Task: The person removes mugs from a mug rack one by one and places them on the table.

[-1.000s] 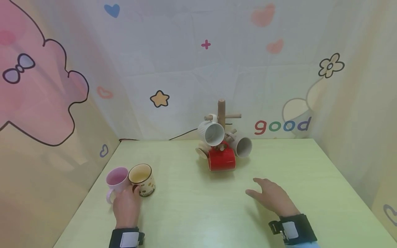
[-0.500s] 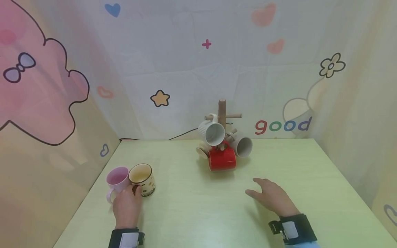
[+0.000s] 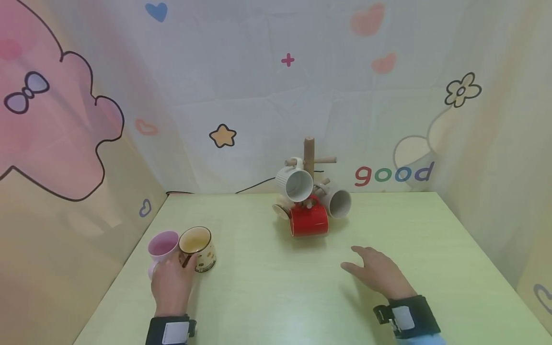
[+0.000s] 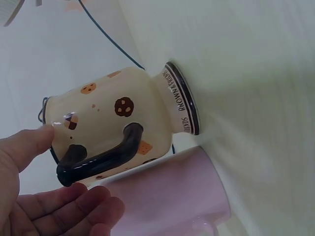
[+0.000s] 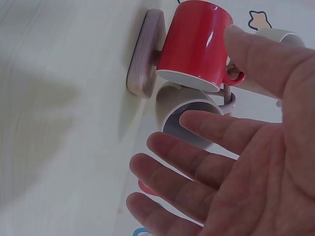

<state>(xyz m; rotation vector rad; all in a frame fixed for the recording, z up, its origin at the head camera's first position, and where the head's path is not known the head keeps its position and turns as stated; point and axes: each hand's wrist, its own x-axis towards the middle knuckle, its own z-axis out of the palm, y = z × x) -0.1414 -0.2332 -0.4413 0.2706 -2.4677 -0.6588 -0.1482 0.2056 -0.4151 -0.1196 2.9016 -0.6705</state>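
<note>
A cream mug (image 3: 206,258) with cookie prints, a dark rim and a dark handle stands upright on the table. A pink mug (image 3: 163,243) stands upright close on its left, partly behind my left hand (image 3: 172,287). The left hand is at the cream mug's dark handle (image 4: 103,162). In the left wrist view the thumb lies by the rim and the loosely bent fingers sit just under the handle, not closed round it. My right hand (image 3: 381,274) hovers over the table with fingers spread and holds nothing.
At the back stands a wooden mug tree (image 3: 309,152). On it hang a ribbed white mug (image 3: 282,184), a red mug (image 3: 309,222), a pale grey mug (image 3: 338,204) and a small cream mug (image 3: 281,209). A printed cloth (image 3: 250,86) encloses the table (image 3: 267,287).
My left hand has shifted slightly left and forward, its thumb and fingers now a bit wider apart at the dark handle. The mugs and my right hand have stayed put.
</note>
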